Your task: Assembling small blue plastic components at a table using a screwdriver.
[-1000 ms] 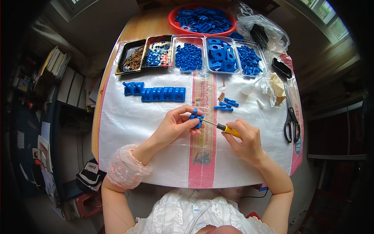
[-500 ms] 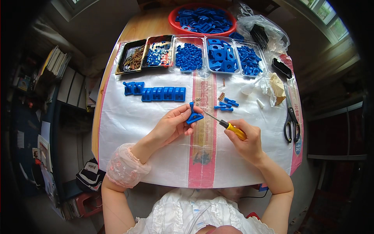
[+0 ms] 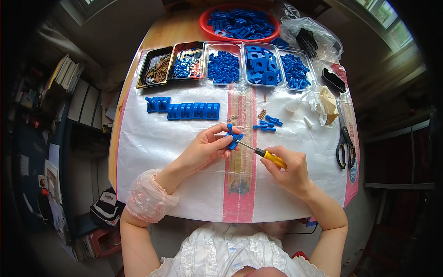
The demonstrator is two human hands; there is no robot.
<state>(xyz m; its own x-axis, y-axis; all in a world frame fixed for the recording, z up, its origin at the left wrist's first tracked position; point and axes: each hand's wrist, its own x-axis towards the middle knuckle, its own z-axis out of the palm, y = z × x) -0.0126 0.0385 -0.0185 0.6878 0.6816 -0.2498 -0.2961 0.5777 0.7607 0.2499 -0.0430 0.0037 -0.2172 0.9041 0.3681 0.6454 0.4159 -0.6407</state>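
Note:
My left hand [image 3: 210, 145] pinches a small blue plastic bracket [image 3: 236, 138] with a knobbed lever sticking up from it. In my right hand [image 3: 290, 168] is a screwdriver [image 3: 275, 159] with a yellow and black handle. Its metal tip meets the bracket's face; the exact contact point is too small to make out. Just beyond my left hand lie a few tiny nuts [image 3: 234, 117]. Several blue levers [image 3: 267, 124] and some copper-coloured screws [image 3: 262, 113] are on the cloth farther right. A row of blue brackets [image 3: 194, 111] stands to the left.
Along the back are trays of screws [image 3: 157, 69], small blue and silver parts [image 3: 188, 62], blue levers [image 3: 223, 67], square blue plates [image 3: 263, 67] and more blue pieces [image 3: 295, 71]. Behind them sits a red basin [image 3: 203, 23]. Black scissors [image 3: 345, 147] and crumpled paper [image 3: 328, 105] lie at right.
The screwdriver has moved left, and its tip now meets the bracket instead of standing apart. My left hand has turned the bracket slightly.

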